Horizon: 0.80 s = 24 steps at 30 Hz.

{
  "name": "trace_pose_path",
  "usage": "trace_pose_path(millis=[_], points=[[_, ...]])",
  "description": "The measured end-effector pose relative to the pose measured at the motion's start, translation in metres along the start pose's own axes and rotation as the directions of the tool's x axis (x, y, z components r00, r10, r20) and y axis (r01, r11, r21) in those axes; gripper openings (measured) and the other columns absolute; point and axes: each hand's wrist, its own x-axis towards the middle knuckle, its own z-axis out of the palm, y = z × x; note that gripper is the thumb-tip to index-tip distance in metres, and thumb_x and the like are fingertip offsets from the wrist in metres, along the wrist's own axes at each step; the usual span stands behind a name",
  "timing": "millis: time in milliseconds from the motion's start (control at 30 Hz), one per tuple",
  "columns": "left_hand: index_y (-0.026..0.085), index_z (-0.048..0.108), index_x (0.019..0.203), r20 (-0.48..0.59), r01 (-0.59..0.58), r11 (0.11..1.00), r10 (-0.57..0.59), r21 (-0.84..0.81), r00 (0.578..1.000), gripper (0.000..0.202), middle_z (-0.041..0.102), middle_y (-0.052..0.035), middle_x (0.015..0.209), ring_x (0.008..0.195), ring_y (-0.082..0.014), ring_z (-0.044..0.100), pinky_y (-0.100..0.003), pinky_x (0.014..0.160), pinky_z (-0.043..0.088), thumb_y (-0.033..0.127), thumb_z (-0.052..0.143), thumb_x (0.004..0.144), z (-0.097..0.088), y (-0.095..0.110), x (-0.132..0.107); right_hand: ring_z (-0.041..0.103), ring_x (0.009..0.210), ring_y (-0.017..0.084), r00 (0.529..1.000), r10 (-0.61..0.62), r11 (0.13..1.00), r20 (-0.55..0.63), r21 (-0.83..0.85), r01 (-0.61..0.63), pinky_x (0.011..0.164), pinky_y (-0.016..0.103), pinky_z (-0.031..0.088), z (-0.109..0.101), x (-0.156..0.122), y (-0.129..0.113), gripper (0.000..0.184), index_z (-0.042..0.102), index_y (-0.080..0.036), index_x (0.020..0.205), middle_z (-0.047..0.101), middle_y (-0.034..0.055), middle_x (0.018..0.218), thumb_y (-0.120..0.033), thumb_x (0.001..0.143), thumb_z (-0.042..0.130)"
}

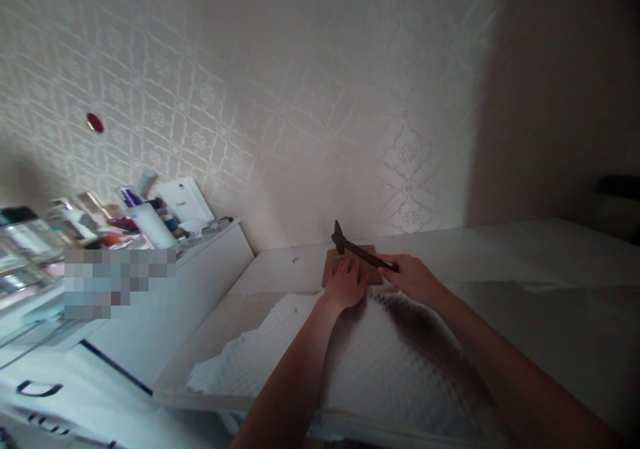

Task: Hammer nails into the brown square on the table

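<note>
My right hand is closed around the handle of a hammer. The dark hammer head is raised close above the far part of a brown board, just beyond the fingers of my other hand. On that board rests my left hand, its fingers stretched forward and the thumb apart to the right. A small pale spot shows near those fingertips, too blurred to make out. White textured sheeting lies under my forearms, in front of the board.
A pale worktop runs along a patterned wall. To the left stands a white cabinet, its top crowded with bottles, among them a white bottle, and a white box. A round red object is on the wall.
</note>
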Motion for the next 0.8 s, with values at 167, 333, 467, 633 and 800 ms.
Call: trace_pose_path(millis=[167, 333, 467, 633, 800], points=[[0.013, 0.024, 0.145, -0.014, -0.007, 1.0, 0.007, 0.01, 1.0, 0.061, 0.019, -0.0135, 0.153, 0.141, -0.0255, 0.014, -0.048, 0.112, 0.019, 0.046, 0.019, 0.094, 0.002, -0.0012, 0.0015, 0.066, 0.085, 0.02, 1.0, 0.007, 1.0, 0.027, -0.029, -0.006, 0.073, 0.025, 0.045, 0.0011, -0.0002, 0.0002, 0.043, 0.061, -0.026, 0.122, 0.072, 0.0066, 0.096, -0.025, 0.081, 0.05], [0.01, 0.026, 0.144, -0.033, -0.022, 1.0, 0.023, 0.019, 0.999, 0.062, 0.021, -0.0154, 0.152, 0.141, -0.0258, 0.013, -0.045, 0.113, 0.018, 0.045, 0.021, 0.094, 0.0049, -0.0032, 0.0031, 0.065, 0.088, 0.02, 1.0, -0.006, 1.0, -0.002, 0.018, 0.006, 0.076, 0.026, 0.045, 0.0006, -0.0023, -0.0026, 0.042, 0.061, -0.025, 0.123, 0.071, 0.0065, 0.101, -0.026, 0.082, 0.05], [0.01, 0.027, 0.143, -0.047, -0.034, 0.999, 0.034, 0.011, 0.998, 0.061, 0.019, -0.0147, 0.153, 0.141, -0.026, 0.013, -0.045, 0.112, 0.018, 0.045, 0.02, 0.094, 0.0048, -0.0027, 0.0027, 0.066, 0.085, 0.02, 0.999, -0.029, 1.0, 0.031, 0.008, 0.028, 0.072, 0.026, 0.045, -0.0004, -0.0029, -0.0036, 0.042, 0.061, -0.026, 0.122, 0.072, 0.0057, 0.095, -0.026, 0.082, 0.049], [0.01, 0.025, 0.144, -0.028, -0.022, 1.0, 0.023, 0.007, 0.999, 0.062, 0.019, -0.0143, 0.153, 0.141, -0.0255, 0.014, -0.047, 0.112, 0.019, 0.045, 0.019, 0.094, 0.0028, -0.0013, 0.002, 0.066, 0.085, 0.021, 1.0, -0.03, 0.999, -0.002, -0.023, 0.03, 0.074, 0.026, 0.045, -0.0005, -0.0022, -0.0032, 0.042, 0.061, -0.024, 0.122, 0.072, 0.0063, 0.096, -0.026, 0.082, 0.049], [0.011, 0.025, 0.145, -0.015, -0.017, 1.0, 0.017, -0.004, 1.0, 0.063, 0.018, -0.0141, 0.153, 0.141, -0.0248, 0.013, -0.048, 0.112, 0.018, 0.046, 0.018, 0.093, 0.0014, -0.0011, 0.0016, 0.066, 0.086, 0.021, 1.0, -0.004, 1.0, 0.012, -0.023, 0.004, 0.073, 0.026, 0.045, -0.0007, -0.002, -0.0032, 0.041, 0.062, -0.025, 0.121, 0.072, 0.0069, 0.096, -0.026, 0.082, 0.051]])
